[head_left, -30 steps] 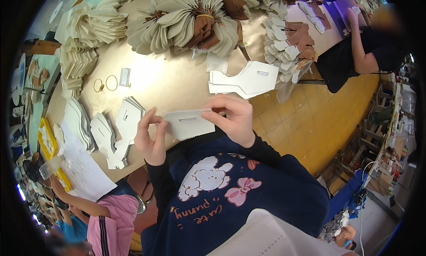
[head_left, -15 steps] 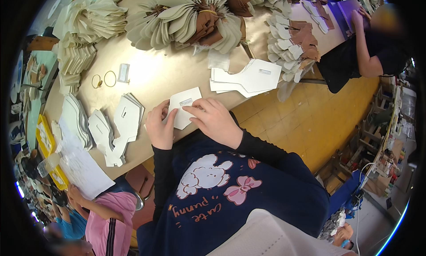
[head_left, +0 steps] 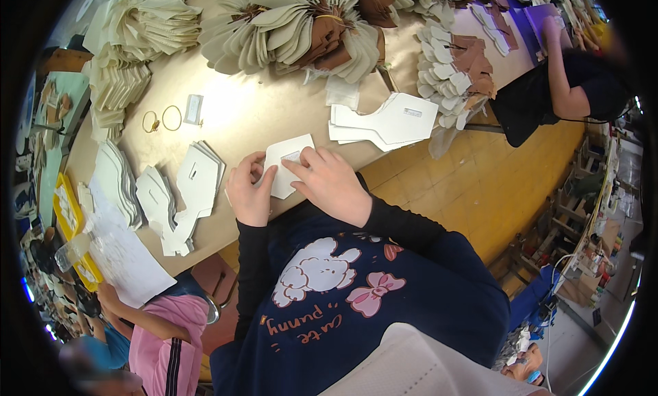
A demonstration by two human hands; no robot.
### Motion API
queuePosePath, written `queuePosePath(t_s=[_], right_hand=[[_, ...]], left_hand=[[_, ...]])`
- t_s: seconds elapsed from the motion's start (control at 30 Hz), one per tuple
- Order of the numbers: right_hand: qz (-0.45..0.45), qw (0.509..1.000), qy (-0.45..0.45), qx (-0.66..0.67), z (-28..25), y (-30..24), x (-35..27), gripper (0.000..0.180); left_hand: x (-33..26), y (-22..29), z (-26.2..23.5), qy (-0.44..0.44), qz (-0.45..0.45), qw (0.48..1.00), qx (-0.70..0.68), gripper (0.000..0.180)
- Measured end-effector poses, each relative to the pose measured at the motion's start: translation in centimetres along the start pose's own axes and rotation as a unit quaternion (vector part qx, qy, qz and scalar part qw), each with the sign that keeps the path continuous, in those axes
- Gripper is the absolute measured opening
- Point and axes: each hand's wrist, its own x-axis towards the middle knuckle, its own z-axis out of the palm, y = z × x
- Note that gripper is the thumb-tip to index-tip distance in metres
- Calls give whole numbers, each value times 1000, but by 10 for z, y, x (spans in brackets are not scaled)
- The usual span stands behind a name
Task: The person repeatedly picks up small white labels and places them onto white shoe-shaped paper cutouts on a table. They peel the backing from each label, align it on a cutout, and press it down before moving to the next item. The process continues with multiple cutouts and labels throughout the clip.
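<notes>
The left hand (head_left: 248,196) is nearly closed, thumb flat on the face of a piece (head_left: 282,182) and fingers bent at its 9 o'clock edge, holding it there. The right hand (head_left: 336,190) is half open over the 3 o'clock side; its index fingertip touches the label (head_left: 290,156) and its thumb lies lower, near the 4 o'clock edge. Whether this hand also grips, I cannot tell. The piece sits between the two hands at the near edge of the counter (head_left: 236,122); how much of it rests there is hidden. Its long axis runs roughly 12 to 6, leaning toward 1, with the straight wide end up and the narrower, rounded end toward 6. It is white, flat and thin, and the grey label slants toward 2

From the piece, a white stack (head_left: 394,125) with its own label lies at 2, a clear packet (head_left: 340,92) at 1, a tied bundle (head_left: 288,43) of beige and brown parts at 12. Two rings (head_left: 172,107) are at 10. At 9 stand slotted pieces (head_left: 199,180), and at 8 a paper sheet (head_left: 140,269) reaches over the counter's edge
</notes>
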Motion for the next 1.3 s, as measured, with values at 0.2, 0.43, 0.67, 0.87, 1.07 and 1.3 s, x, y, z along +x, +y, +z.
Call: queuePosePath(t_s=[0.2, 0.43, 0.67, 0.87, 1.07, 1.3], right_hand=[[20, 996, -4, 90, -16, 12, -10, 39], [71, 992, -10, 100, -24, 14, -8, 33], [29, 999, -25, 32, -21, 14, -2, 30], [3, 999, -36, -32, -22, 12, 2, 29], [-4, 995, -49, -82, -25, 10, 4, 29], [-46, 991, -53, -114, -23, 7, 9, 27]], left_hand=[[-17, 9, 12, 170, 164, 960, 152, 28], [-37, -5, 15, 95, 224, 963, 115, 31], [-38, -8, 18, 79, 218, 965, 119, 40], [-40, -3, 18, 64, 212, 964, 145, 48], [-41, -2, 17, 51, 203, 966, 154, 49], [-38, -2, 15, 56, 177, 973, 139, 39]])
